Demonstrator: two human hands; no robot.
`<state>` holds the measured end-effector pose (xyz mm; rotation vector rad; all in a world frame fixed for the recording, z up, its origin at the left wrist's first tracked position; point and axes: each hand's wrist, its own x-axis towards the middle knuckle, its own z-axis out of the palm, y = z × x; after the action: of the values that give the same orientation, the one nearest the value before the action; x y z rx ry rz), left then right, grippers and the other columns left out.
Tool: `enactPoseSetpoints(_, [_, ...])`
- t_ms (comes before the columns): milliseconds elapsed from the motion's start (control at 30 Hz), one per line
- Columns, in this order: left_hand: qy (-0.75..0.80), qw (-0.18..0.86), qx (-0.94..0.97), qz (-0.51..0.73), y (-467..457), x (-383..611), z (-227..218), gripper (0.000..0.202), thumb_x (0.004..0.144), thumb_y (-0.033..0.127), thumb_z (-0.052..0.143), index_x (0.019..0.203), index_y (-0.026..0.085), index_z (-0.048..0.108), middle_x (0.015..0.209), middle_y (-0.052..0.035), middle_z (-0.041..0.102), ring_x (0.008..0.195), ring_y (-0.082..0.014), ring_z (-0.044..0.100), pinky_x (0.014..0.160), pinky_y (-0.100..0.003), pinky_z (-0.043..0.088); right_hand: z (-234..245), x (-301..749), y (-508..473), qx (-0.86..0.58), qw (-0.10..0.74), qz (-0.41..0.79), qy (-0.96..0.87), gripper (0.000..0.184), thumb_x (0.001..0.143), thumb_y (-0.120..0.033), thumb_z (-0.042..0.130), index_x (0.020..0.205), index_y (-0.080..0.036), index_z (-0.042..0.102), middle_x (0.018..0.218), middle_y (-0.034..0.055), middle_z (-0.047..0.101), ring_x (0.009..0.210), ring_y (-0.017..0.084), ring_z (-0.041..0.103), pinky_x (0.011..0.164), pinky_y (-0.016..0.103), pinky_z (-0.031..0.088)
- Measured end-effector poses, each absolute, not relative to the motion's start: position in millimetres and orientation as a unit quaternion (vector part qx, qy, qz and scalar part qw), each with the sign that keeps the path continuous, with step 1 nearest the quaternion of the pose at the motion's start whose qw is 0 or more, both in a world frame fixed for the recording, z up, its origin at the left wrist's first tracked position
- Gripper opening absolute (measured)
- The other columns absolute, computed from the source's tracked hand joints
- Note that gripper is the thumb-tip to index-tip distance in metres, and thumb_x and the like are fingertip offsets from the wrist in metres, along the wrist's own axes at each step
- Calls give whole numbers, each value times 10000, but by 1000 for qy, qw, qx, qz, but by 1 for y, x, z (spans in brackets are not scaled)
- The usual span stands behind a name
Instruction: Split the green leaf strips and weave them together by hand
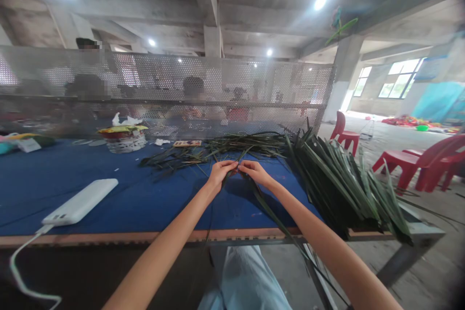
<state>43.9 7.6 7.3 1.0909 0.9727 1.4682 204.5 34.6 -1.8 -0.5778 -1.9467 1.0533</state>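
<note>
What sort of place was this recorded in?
Probably a handicraft workshop in a bare concrete industrial building: a blue-covered worktable holds a heap of palm leaves, and people sit working beyond a perforated metal screen.

This camera sits on the person's head, just behind the near edge of the blue table (145,237), and looks forward and down across it.

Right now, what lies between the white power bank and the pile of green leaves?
In the head view: the left hand and right hand, pinching a long leaf.
</note>
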Motion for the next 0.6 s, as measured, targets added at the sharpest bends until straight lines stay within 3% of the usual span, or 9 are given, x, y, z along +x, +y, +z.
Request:
enactPoseSetpoints(167, [402, 523, 452, 599, 6, 44, 9, 297, 470, 310, 854, 684, 139, 738, 605, -27, 683, 548, -120, 590, 633, -256, 477, 3, 207, 30, -265, 401, 468, -741, 421, 752, -567, 597, 677, -153, 576, 608, -22, 532, 579, 99, 456, 561, 228, 338])
enactPoseSetpoints(333, [397, 531, 482, 573, 6, 44, 7, 281, 489, 303, 852, 680, 134, 734, 596, -32, 677, 541, -128, 597, 618, -264, 486, 5, 210, 32, -334, 464, 533, -624, 523, 748, -669, 530, 733, -152, 609, 559, -30, 485, 516, 93, 427, 503, 226, 331])
enactPoseSetpoints(500, [404, 518, 503, 561, 8, 43, 5, 295, 497, 318, 848, 691, 126, 735, 599, -37, 675, 535, -128, 593, 610, -264, 479, 8, 219, 42, -311, 559, 553, -535, 375, 628, -499, 733, 762, -175, 600, 514, -85, 406, 455, 62, 350, 445, 207, 275])
enactPoseSetpoints(600, [403, 516, 502, 565, 8, 44, 5, 303, 472, 317, 855, 674, 127, 733, 602, -37, 675, 536, -128, 590, 612, -268, 484, 13, 225, 48, -262, 568, 616, -478, 316, 654, -384, 734, 874, -194, 609, 497, -104, 384, 433, 60, 353, 423, 187, 286])
